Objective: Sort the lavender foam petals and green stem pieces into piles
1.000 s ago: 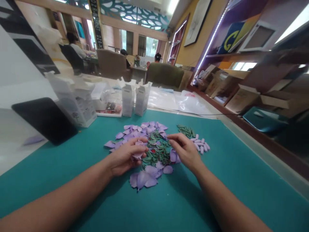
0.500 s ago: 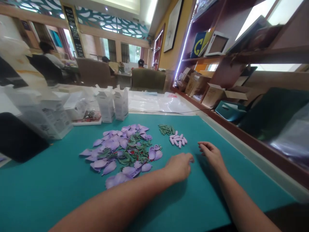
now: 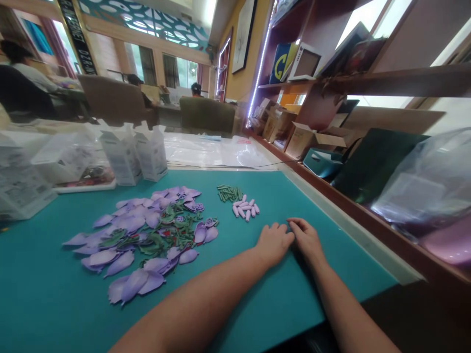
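Purple petals point(image 3: 140, 230) in a loose, wide pile, left of centre of the frame, on a teal mat point(image 3: 44, 279). Green leaves point(image 3: 162, 240) and small red pieces mixed through the middle of the pile. Green stems point(image 3: 228, 192) in a small bunch, upper right of the pile, apart from it. Pink buds point(image 3: 245, 210) in a small cluster just below and right of the stems.

Left hand point(image 3: 274, 243) and right hand point(image 3: 307, 240), lower centre of the frame, side by side on bare mat, right of the pile and nearest the buds. Fingers point(image 3: 283, 229) loose and released on both hands, grasping nothing.

Along the far mat edge, upper left: white cartons point(image 3: 127, 157). Beyond the mat: clear plastic sheet point(image 3: 195, 149). Farther back: olive armchair point(image 3: 207, 115). Upper left of the frame: seated person point(image 3: 22, 63). Right side of the frame: wooden shelves point(image 3: 401, 81), cardboard boxes point(image 3: 300, 142), plastic bag point(image 3: 423, 201).
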### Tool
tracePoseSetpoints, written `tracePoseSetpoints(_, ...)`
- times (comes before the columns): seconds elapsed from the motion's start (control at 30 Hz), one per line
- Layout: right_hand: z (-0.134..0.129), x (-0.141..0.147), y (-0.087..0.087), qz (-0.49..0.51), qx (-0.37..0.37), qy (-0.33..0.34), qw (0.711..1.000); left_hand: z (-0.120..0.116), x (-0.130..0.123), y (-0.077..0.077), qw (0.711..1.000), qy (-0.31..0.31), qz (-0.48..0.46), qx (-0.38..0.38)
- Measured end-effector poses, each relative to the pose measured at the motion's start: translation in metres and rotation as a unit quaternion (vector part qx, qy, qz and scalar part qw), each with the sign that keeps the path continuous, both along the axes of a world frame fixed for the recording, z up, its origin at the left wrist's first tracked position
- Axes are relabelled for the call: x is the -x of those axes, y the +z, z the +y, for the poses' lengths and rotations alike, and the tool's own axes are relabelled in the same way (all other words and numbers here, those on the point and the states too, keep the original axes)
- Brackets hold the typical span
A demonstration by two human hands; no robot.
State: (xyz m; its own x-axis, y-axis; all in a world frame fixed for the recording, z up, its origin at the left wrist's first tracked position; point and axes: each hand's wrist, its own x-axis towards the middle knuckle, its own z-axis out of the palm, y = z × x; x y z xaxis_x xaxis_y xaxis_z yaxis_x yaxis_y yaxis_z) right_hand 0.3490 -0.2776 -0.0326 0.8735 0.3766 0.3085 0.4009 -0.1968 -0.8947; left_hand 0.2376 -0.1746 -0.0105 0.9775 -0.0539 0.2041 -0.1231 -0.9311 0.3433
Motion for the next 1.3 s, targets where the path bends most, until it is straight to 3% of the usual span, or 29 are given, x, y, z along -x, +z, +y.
tracePoseSetpoints(0.17, 0.002, -0.001, -0.005, -0.015, 0.005, 0.002, 1.0, 0.0, -0.01, -0.006, 0.998, 0.043, -0.008, 0.053)
tracePoseSetpoints(0.33, 0.001, -0.002, -0.009, -0.034, 0.019, -0.004, 0.999, 0.006, -0.015, -0.008, 0.985, 0.048, -0.015, 0.165)
tracePoseSetpoints(0.47, 0.004, 0.003, -0.01, -0.068, 0.041, 0.014, 0.997, 0.015, -0.014, -0.007, 0.963, 0.023, -0.037, 0.267)
tracePoseSetpoints(0.6, 0.008, 0.015, -0.009, -0.11, 0.066, 0.053, 0.99, 0.027, -0.009, -0.005, 0.932, 0.048, -0.055, 0.356)
tracePoseSetpoints(0.7, 0.012, 0.026, -0.011, -0.194, 0.125, 0.087, 0.969, 0.036, -0.001, 0.001, 0.908, 0.095, -0.076, 0.4)
tracePoseSetpoints(0.77, 0.015, 0.033, -0.015, -0.274, 0.197, 0.09, 0.937, 0.043, 0.009, 0.011, 0.898, 0.116, -0.097, 0.414)
tracePoseSetpoints(0.9, 0.019, 0.037, -0.022, -0.358, 0.296, 0.069, 0.883, 0.056, 0.049, 0.036, 0.895, 0.107, -0.127, 0.415)
tracePoseSetpoints(1.13, 0.024, -0.003, -0.031, -0.381, 0.305, 0.08, 0.869, 0.091, 0.159, 0.068, 0.949, 0.026, -0.152, 0.277)
tracePoseSetpoints(1.2, 0.029, -0.016, -0.031, -0.381, 0.316, 0.07, 0.866, 0.111, 0.187, 0.073, 0.947, 0.06, -0.153, 0.274)
tracePoseSetpoints(1.3, 0.037, -0.029, -0.03, -0.377, 0.339, 0.049, 0.861, 0.146, 0.223, 0.077, 0.922, 0.17, -0.17, 0.304)
